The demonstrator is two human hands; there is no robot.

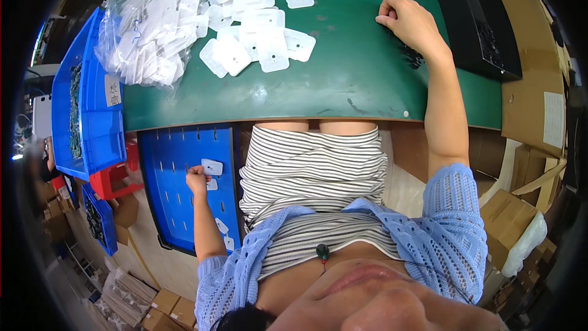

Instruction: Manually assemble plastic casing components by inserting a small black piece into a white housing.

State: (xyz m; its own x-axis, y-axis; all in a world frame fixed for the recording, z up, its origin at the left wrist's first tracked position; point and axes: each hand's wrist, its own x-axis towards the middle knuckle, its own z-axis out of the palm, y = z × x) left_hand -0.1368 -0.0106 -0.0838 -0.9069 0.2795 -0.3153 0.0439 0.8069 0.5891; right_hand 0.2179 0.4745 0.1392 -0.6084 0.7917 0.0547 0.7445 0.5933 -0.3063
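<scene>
At the lower left, my left hand is closed over the blue slotted tray, pinching a white plastic plate by its edge. A few more white plates lie in that tray, one of them farther down. My right hand is over the green table with thumb and fingers drawn together. Whatever is between those fingertips is too small to make out. Under the right wrist lies a small heap of black parts. Several loose white plates with a small hole are spread over the table's left half.
A clear plastic bag full of white plates lies at the table's left. Beyond it stands a blue bin above a red crate. A black box with small black parts sits at the right, beside a cardboard box.
</scene>
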